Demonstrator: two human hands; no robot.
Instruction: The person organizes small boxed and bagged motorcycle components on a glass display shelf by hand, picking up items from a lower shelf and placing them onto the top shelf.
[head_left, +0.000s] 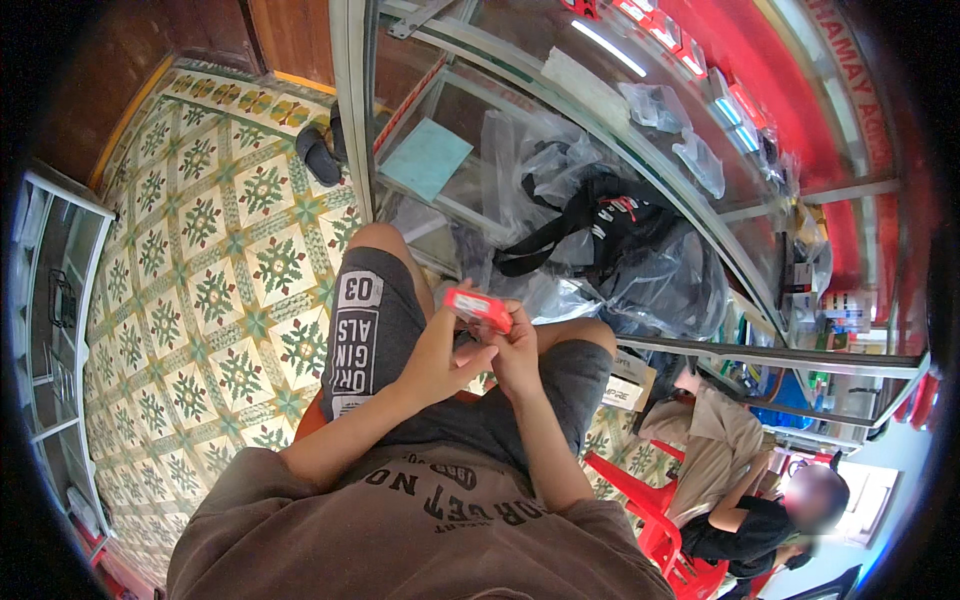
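Note:
A small red box (478, 309) with a white printed panel is held up over my lap. My right hand (517, 352) grips its right end, fingers curled around the edge. My left hand (442, 356) is at its left end, with fingertips showing past the far side of the box. The left thumb points across toward the right hand, beneath the box. Part of the fingers of both hands is hidden behind the box.
Before me stands a glass display case (645, 161) with a black strapped bag (600, 217) and clear plastic bags (675, 285) inside. A cardboard box (626, 382) sits by my right knee. Another person (720, 465) sits on a red plastic chair (637, 495). Dark slippers (319, 156) lie on the tiles.

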